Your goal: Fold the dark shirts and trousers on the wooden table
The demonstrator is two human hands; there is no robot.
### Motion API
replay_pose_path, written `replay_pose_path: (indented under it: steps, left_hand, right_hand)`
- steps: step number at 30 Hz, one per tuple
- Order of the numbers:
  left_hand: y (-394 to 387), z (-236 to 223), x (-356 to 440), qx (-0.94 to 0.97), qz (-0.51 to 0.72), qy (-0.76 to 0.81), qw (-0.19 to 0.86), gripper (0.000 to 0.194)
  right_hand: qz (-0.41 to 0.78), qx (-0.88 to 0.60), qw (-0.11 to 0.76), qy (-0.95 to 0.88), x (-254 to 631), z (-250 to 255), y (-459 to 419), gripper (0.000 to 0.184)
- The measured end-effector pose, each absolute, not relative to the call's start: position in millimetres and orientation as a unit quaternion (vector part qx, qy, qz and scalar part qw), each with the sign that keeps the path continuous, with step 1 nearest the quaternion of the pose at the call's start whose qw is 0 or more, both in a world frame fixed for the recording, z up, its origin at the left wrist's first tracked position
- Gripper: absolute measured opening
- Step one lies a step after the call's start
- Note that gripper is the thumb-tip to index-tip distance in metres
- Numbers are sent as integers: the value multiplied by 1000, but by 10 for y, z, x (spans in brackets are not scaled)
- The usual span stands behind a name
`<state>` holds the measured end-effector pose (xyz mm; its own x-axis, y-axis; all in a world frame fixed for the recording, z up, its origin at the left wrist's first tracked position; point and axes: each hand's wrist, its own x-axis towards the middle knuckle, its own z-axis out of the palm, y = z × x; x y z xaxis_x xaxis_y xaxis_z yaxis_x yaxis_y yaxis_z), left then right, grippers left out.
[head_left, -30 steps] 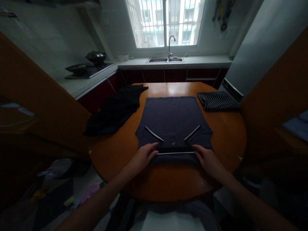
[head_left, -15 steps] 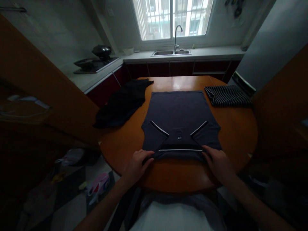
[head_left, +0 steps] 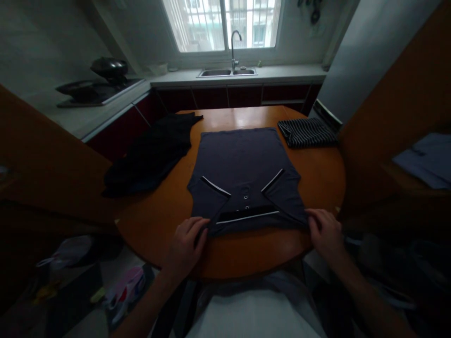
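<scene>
A dark grey polo shirt (head_left: pixel 243 159) with white-edged collar and sleeve trims lies flat on the round wooden table (head_left: pixel 317 178), sleeves folded inward, collar toward me. My left hand (head_left: pixel 185 244) pinches the shirt's near left corner at the shoulder. My right hand (head_left: pixel 326 234) grips the near right corner. Both hands sit at the table's near edge, one on each side of the collar.
A black garment (head_left: pixel 151 152) lies crumpled on the table's left, hanging over its edge. A folded striped cloth (head_left: pixel 306 133) rests at the far right. Behind are a counter with a sink (head_left: pixel 227 72) and a stove with pans (head_left: pixel 95 87). Wooden chair backs flank the table.
My hands moved apart from the collar ends out to the shirt's near corners. The collar area shifted slightly, and two buttons now show. The camera view swung a little.
</scene>
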<state>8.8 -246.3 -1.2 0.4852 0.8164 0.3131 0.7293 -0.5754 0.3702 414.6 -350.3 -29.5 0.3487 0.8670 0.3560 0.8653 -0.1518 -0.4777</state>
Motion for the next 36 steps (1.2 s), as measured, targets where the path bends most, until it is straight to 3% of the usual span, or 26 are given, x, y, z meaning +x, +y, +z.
replay_pose_path:
  steps: [6,14,19,27,31,36]
  left_hand:
    - [-2508,114,701,931,189,307,60,45]
    - [-2412,-111,1020,951,82,297,26,62]
    - [-2473,-53,1006,948,77,305,49,62]
    - [-2519,144,680,911,151,373,93,52]
    - [-2471,71,202,829,239,491,117,34]
    - [-2560,-38,-210,826,208,490,184,15]
  right_hand:
    - [-28,-706,405,-580,4043,-208,-3415,37]
    - [-56,-748,164,-640,3851,-404,-3337,57]
    - [-40,-769,148,-620,4011,-473,-3499,59]
    - [-19,-664,292,-688,3676,-312,-3255,57]
    - [3,-605,263,-752,3348,-242,-3109,55]
    - [-1,-598,202,-775,3171,-343,-3040,52]
